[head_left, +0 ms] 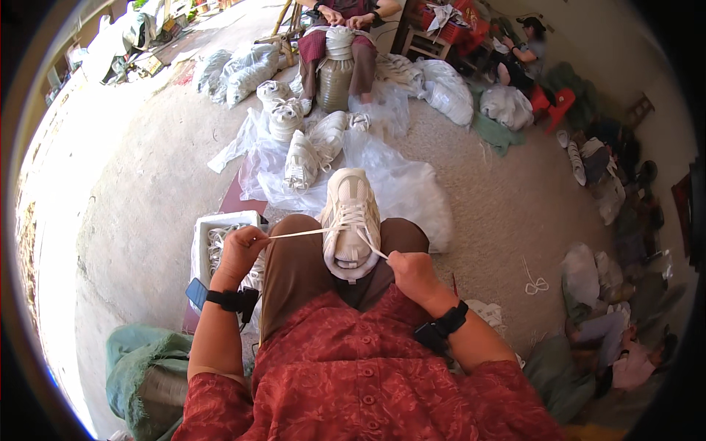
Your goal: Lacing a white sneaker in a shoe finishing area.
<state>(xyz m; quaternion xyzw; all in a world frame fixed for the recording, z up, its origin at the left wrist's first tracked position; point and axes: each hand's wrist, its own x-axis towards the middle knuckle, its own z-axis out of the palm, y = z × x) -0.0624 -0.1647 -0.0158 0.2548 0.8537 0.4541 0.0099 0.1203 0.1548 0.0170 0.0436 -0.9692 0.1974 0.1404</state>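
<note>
A cream sneaker (348, 220) rests between my knees, toe pointing away from me. Its white lace (300, 234) is stretched out to both sides. My left hand (240, 251) pinches the left lace end and pulls it taut toward the left. My right hand (410, 270) grips the shorter right lace end close to the shoe's tongue. Both wrists wear black straps.
A white box (209, 231) of laces sits by my left knee. Stacked cream shoes (305, 147) lie on clear plastic sheeting (412, 187) ahead. A seated person (340, 44) works farther off, another person (526, 55) at the right. Bags and a green cloth (143, 367) surround me.
</note>
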